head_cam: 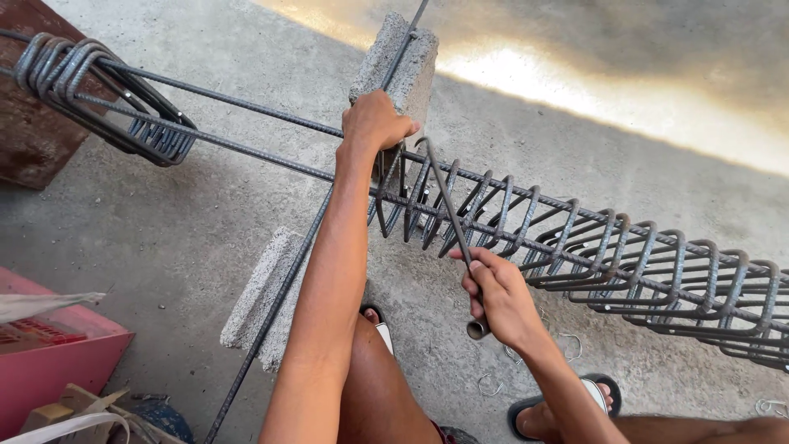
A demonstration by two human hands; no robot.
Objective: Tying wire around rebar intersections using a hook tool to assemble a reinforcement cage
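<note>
Steel reinforcing work fills the view from above, over a grey concrete floor [205,222]. Two long ribbed steel bars [246,131] run side by side from upper left to lower right, resting on a grey concrete block [411,66] that stands upright just beyond the person's left hand [374,122].

That hand is closed over the bars, its fingers [399,131] wrapped down around them and over the first of a row of bent rectangular steel stirrups [625,259]. The row hangs from the bars and stretches away to the right of those fingers.

The person's right hand [497,296] sits nearer the camera, below the bars. Its fingers [475,284] are curled tight around a slim metal hook tool with a round tube handle [456,234]. The tool's shaft slants up and to the left, and its tip lies close to the left fingers, at the first stirrup.

A second bundle of stirrups [99,90] hangs on the bars far to the left of both hands. A second concrete block [259,300] lies on the floor beneath the left forearm, with another bar crossing it. Small bits of bent tie wire [491,385] lie on the floor below the right hand, beside the person's sandalled feet [567,407]. A pink box [57,362] sits at lower left.
</note>
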